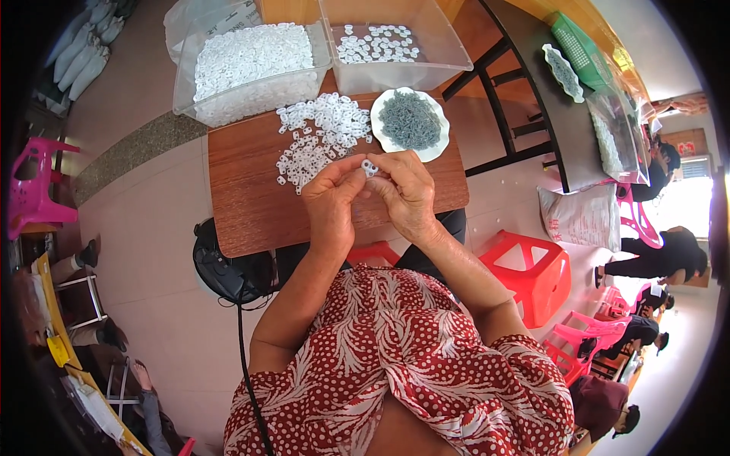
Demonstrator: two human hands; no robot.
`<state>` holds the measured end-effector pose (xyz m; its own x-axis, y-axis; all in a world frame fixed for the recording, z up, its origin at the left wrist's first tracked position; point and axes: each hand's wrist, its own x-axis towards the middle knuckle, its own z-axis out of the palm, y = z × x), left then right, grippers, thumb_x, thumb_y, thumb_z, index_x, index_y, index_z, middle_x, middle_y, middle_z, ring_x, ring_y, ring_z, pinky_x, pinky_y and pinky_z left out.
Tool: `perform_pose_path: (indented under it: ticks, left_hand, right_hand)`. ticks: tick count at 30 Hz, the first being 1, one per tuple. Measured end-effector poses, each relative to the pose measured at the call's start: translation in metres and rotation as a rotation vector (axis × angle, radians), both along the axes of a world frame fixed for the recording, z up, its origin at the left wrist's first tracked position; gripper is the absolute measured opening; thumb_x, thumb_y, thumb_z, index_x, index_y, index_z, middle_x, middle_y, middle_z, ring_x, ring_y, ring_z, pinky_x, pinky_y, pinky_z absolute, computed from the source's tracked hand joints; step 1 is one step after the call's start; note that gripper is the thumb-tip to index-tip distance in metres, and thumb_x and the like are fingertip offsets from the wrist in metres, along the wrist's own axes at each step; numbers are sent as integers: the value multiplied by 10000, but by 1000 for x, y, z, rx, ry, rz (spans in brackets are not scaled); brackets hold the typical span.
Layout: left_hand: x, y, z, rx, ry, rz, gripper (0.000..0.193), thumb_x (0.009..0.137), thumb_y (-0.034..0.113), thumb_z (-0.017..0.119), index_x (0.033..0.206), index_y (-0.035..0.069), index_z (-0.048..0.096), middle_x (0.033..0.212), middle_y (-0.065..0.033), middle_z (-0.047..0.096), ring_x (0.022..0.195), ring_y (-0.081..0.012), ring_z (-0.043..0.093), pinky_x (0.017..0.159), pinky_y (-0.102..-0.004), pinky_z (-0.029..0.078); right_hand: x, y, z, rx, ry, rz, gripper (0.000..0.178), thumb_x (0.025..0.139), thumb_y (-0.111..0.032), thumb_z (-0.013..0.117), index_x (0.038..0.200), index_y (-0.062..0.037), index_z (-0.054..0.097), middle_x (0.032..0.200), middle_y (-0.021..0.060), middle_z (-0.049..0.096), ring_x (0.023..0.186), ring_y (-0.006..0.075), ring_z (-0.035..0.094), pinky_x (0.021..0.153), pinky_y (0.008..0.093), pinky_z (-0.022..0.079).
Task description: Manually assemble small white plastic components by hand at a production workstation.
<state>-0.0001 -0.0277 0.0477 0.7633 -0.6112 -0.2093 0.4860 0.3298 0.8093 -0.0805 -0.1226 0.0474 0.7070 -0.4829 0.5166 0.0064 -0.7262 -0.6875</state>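
Between my fingertips, above the brown table [251, 182], is a small white plastic piece [369, 168] with two holes. My left hand [334, 194] pinches it from one side, and my right hand [407, 194] grips it from the other. Dark spots show at its holes; whether screws sit in them I cannot make out. Just beyond my hands a loose pile of similar white pieces [327, 125] lies on the table. To its right, a white scalloped plate [431, 154] holds a heap of small grey screw-like parts [411, 120].
A clear bin [186, 83] full of white pieces stands at the table's far left, beside another bin [449, 64] with fewer. On the right are a dark table [532, 68], a red stool [544, 277] and a white sack [582, 216]. A black bag [220, 258] sits left. Other people work farther off.
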Motion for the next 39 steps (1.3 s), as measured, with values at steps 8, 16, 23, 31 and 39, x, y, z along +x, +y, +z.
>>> perform_pose_path:
  ticks: [8, 16, 23, 31, 39]
  left_hand:
    - [1, 3, -8, -30, -157, -37, 198, 826, 11, 601, 1019, -29, 626, 858, -27, 625, 724, -50, 542, 650, -163, 445]
    - [3, 5, -6, -61, -135, -63, 212, 820, -2, 599, 1027, -44, 621, 954, -71, 633, 848, -101, 566, 773, -210, 448]
    - [1, 4, -4, -62, -300, -52, 216, 855, 11, 570, 1065, -1, 618, 927, -21, 593, 809, -63, 526, 713, -176, 430]
    - [-7, -1, -12, 12, -507, 86, 178, 866, 42, 568, 1032, 2, 618, 911, -10, 585, 827, -68, 511, 747, -194, 413]
    - [-8, 4, -8, 9, -452, 94, 169, 879, 75, 568, 1022, -3, 609, 915, -1, 584, 840, -59, 504, 761, -191, 410]
  right_hand:
    - [-1, 1, 1, 44, 0, 0, 313, 694, 55, 671, 1000, 11, 622, 886, 77, 584, 742, 152, 530, 648, 248, 443]
    - [-2, 4, 3, 271, -8, 46, 285, 723, 75, 654, 998, 12, 608, 823, 22, 514, 730, 86, 468, 652, 212, 408]
    - [-1, 5, 2, 272, -56, 36, 265, 733, 70, 649, 989, 19, 608, 785, 15, 506, 694, 84, 457, 622, 203, 399]
    - [1, 12, 8, 124, -81, -12, 235, 739, 39, 645, 970, 17, 608, 755, 42, 529, 656, 117, 468, 597, 220, 401]
    - [4, 14, 10, 134, -57, -6, 241, 736, 36, 645, 972, 8, 610, 786, 46, 546, 651, 127, 474, 591, 227, 400]
